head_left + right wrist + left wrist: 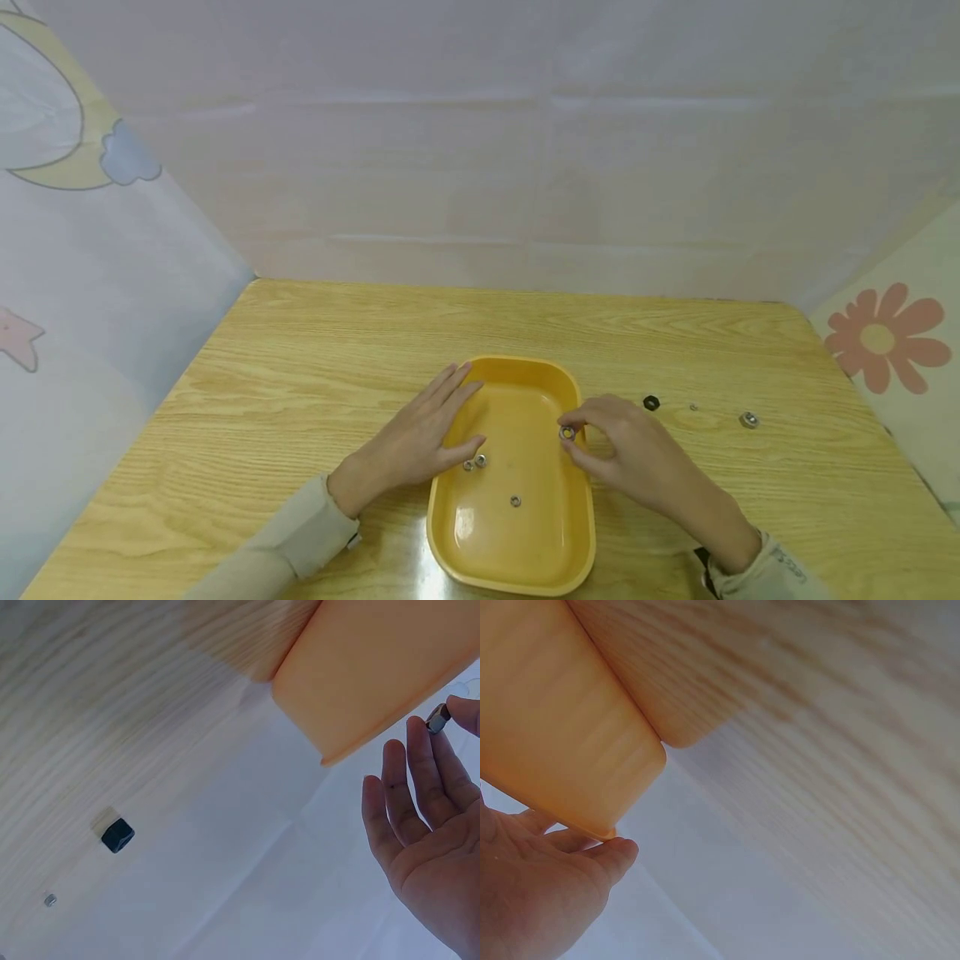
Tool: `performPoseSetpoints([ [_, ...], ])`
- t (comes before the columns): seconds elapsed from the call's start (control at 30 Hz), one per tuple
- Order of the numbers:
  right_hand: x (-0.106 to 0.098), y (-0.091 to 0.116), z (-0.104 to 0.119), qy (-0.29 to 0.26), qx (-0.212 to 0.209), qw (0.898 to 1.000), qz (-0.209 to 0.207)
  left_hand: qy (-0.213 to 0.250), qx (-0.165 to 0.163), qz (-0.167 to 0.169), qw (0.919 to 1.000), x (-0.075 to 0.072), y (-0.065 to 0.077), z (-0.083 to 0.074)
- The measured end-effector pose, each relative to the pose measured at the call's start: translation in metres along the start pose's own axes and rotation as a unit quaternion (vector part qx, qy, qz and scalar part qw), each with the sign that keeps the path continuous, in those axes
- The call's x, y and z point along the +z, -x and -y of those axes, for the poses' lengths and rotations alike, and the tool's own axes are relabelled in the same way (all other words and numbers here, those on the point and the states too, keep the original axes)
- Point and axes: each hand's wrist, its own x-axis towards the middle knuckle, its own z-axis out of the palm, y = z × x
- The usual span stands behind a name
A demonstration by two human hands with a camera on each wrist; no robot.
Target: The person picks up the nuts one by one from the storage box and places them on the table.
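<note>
A yellow plastic tray (525, 550) lies on the table. Inside it are three small silver nuts: one nut (515, 501) near the middle and a pair of nuts (481, 460) by the left wall. Over the tray's right rim, my right hand (630, 450) pinches a silver hex nut (567, 433) between thumb and finger; the right wrist view shows the same nut (437, 718) at the fingertips. My left hand (416, 437) rests along the left rim with its fingers extended. In the left wrist view its fingers (615, 859) touch the outer edge of the tray.
Right of the tray, a black nut (651, 402), a tiny silver nut (693, 407) and a larger silver nut (749, 420) lie in a row on the wood-grain table (300, 375). Pale cloth walls (420, 167) stand behind and at both sides.
</note>
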Motion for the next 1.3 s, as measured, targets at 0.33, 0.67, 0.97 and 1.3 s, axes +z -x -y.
performPoseSetpoints([
  [0.33,-0.005,0.006,-0.010,0.013,0.023,1.000,-0.002,-0.005,0.002,-0.002,1.0000,0.000,0.001,0.000],
  [0.67,-0.008,0.009,-0.024,0.016,0.060,0.998,0.008,-0.011,0.011,-0.011,0.9998,0.000,0.000,0.000],
  [0.97,-0.008,0.009,-0.037,0.012,0.059,0.998,0.008,-0.013,0.020,-0.019,0.9995,0.002,0.001,0.002],
  [1.3,-0.011,0.011,-0.048,0.014,0.085,0.996,0.017,-0.012,0.014,-0.012,0.9997,0.003,0.000,0.002],
])
